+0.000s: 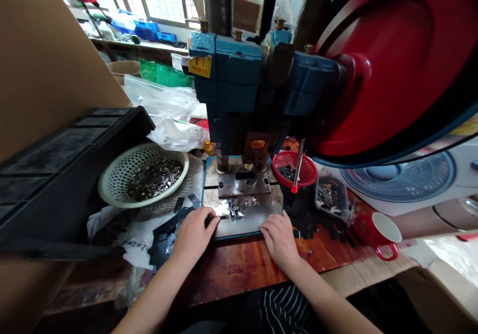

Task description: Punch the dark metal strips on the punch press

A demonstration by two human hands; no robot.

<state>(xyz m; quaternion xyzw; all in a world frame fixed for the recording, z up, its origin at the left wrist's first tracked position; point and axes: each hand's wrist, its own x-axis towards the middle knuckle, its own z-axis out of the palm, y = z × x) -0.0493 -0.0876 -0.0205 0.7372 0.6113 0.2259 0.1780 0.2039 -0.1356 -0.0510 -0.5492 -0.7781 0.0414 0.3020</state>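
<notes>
My left hand (194,230) is at the left edge of the press's metal base plate (246,224), thumb and forefinger pinched together. A thin dark piece (224,217) pokes out from the fingertips; its kind is too small to make out. Beside it on the plate lie small flat metal pieces (236,209) and a scatter of tiny shiny bits (249,203). My right hand (279,238) rests on the plate's right front corner, fingers lying loosely with nothing visible in them. Behind both hands sits the steel die block (244,183) under the blue press (239,75).
A pale green basket (108,187) of small metal pieces stands left, near a black crate (123,130). Dark strips (168,239) lie by my left forearm. To the right are a red basket (311,169), a clear tub (332,199), a red mug (373,232) and a large red wheel (396,65).
</notes>
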